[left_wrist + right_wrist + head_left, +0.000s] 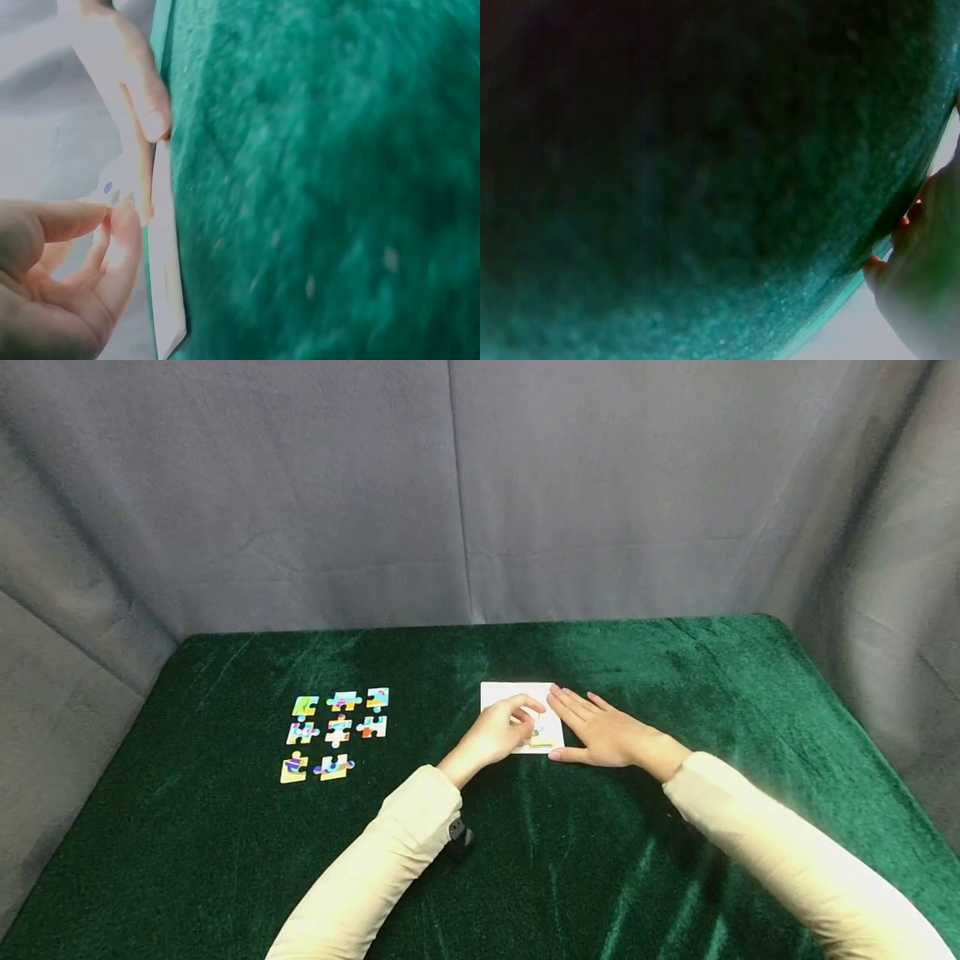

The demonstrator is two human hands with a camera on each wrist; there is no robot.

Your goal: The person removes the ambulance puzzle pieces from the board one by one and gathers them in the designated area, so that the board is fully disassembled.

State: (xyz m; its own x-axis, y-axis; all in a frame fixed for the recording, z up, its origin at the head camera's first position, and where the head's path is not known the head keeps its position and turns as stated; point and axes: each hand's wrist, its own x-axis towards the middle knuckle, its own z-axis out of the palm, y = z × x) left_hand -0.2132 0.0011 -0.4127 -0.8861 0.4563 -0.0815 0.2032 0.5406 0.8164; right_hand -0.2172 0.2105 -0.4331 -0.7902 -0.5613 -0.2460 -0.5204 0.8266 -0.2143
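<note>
A white board (498, 692) lies on the green cloth in the middle of the head view. My left hand (498, 731) is over it, pinching a small jigsaw puzzle piece (542, 739) between thumb and fingertips near the board's right side. In the left wrist view the piece (107, 187) is pale with a blue spot, partly behind the fingertips. With fingers straight, my right hand (611, 735) rests at the board's right edge, fingertips and thumb touching it. The right wrist view catches only part of that hand (922, 262).
Several loose jigsaw pieces (338, 731) lie apart in rough rows on the table's left side. Dark green velvet cloth (225, 843) covers the table. A grey curtain (300, 485) hangs behind it. A small black object (459, 832) is at the left cuff.
</note>
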